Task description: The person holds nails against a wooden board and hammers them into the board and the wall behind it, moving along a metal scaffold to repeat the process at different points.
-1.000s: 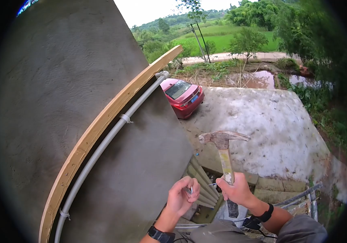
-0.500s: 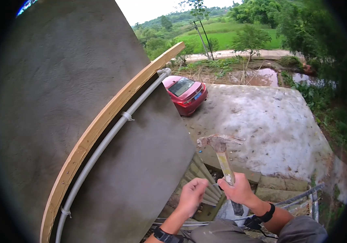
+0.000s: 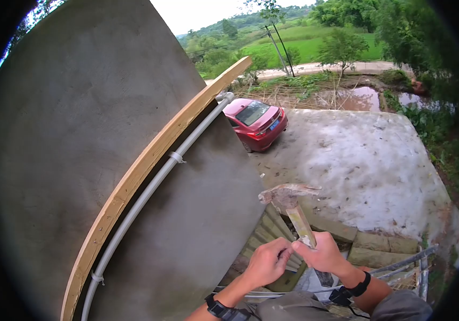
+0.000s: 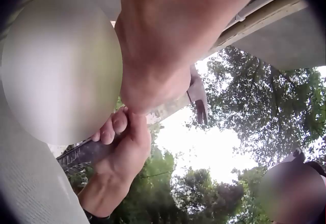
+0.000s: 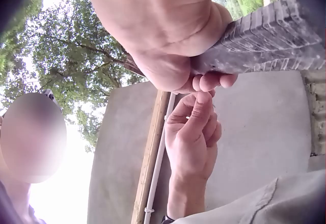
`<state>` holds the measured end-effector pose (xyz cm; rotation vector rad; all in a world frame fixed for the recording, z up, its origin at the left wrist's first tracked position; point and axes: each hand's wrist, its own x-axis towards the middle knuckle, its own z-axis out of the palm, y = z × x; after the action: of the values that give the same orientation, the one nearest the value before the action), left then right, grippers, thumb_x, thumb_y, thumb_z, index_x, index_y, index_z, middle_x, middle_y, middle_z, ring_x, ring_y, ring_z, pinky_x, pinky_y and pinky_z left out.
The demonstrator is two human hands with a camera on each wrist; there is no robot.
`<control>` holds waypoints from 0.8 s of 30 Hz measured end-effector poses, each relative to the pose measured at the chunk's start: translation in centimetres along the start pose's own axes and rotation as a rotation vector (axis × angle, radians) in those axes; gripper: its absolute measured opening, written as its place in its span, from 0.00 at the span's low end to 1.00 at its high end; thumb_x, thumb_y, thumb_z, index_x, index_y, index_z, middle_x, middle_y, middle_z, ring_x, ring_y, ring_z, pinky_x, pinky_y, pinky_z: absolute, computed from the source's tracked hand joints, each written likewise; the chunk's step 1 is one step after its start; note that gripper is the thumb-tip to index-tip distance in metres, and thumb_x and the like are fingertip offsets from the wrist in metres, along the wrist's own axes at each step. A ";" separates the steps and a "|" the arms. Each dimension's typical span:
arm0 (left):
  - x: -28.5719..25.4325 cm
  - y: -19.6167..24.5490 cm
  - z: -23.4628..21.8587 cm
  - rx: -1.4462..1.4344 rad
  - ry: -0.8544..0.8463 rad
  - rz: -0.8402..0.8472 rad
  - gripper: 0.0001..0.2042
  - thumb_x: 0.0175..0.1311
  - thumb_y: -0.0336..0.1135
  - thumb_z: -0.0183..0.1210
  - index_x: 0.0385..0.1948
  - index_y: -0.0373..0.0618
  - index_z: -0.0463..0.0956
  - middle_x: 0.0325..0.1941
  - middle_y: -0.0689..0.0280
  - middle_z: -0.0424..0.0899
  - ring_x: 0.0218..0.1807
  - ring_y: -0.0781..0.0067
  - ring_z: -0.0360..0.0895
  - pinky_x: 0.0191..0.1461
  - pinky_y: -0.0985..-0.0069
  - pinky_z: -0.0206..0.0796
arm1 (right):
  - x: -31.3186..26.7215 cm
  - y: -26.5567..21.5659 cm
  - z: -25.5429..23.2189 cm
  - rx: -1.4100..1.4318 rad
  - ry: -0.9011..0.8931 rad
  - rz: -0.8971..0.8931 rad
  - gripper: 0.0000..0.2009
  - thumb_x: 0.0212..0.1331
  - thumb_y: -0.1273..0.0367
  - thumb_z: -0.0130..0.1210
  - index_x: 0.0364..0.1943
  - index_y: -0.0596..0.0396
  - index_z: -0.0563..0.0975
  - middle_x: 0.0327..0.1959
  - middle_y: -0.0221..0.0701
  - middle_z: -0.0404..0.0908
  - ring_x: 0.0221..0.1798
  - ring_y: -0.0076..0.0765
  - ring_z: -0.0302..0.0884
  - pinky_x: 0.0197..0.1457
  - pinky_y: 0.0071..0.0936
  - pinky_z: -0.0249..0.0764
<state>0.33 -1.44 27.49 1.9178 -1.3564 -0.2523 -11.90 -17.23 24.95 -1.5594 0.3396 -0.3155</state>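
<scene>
My right hand [image 3: 323, 255] grips a claw hammer [image 3: 300, 222] by its handle, head pointing up and away. The hammer has a rusty, worn head and a pale, paint-flecked shaft. Its black ribbed grip [image 5: 265, 40] sticks out below that hand in the right wrist view. My left hand [image 3: 267, 265] meets the right one at the fingertips, beside the handle. Its thumb and fingers are pinched together, and a small shiny bit of a nail [image 5: 188, 117] shows among the curled fingers. Most of the nail is hidden.
A long wooden strip [image 3: 149, 147] and a white pipe [image 3: 154, 184] held by clips run along the grey plastered wall [image 3: 213, 192] at left. Metal railing [image 3: 411, 259] stands at lower right. Far below are a concrete yard [image 3: 358, 160] and a red car [image 3: 257, 123].
My left hand has moved right and its fingertips now meet the right hand, where a thin nail stuck out earlier. The hammer head has tilted slightly left and lower.
</scene>
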 end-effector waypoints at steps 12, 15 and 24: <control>1.1 -2.1 -3.1 -1.452 0.159 -0.520 0.09 0.75 0.34 0.53 0.31 0.43 0.72 0.26 0.68 0.67 0.26 0.77 0.59 0.29 0.78 0.54 | -0.1 1.6 -2.5 0.147 0.118 0.045 0.12 0.70 0.66 0.61 0.31 0.59 0.78 0.16 0.24 0.75 0.15 0.19 0.72 0.19 0.24 0.67; 1.3 -2.0 -2.7 -1.443 0.176 -0.482 0.09 0.74 0.33 0.54 0.31 0.42 0.73 0.27 0.67 0.67 0.27 0.76 0.60 0.30 0.77 0.54 | -0.3 2.2 -2.9 0.146 0.114 0.094 0.12 0.70 0.65 0.61 0.32 0.59 0.78 0.16 0.23 0.74 0.15 0.19 0.71 0.19 0.24 0.67; 4.3 1.3 -7.3 -0.993 0.294 -0.459 0.07 0.73 0.33 0.60 0.34 0.43 0.77 0.24 0.72 0.72 0.23 0.85 0.58 0.26 0.83 0.49 | -0.9 3.8 -3.4 0.091 0.121 0.118 0.11 0.66 0.66 0.62 0.30 0.58 0.78 0.15 0.23 0.74 0.15 0.18 0.70 0.19 0.25 0.65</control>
<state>5.20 -1.96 34.51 1.2883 -0.4087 -0.6867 -14.13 -20.02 21.21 -1.4284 0.5030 -0.3295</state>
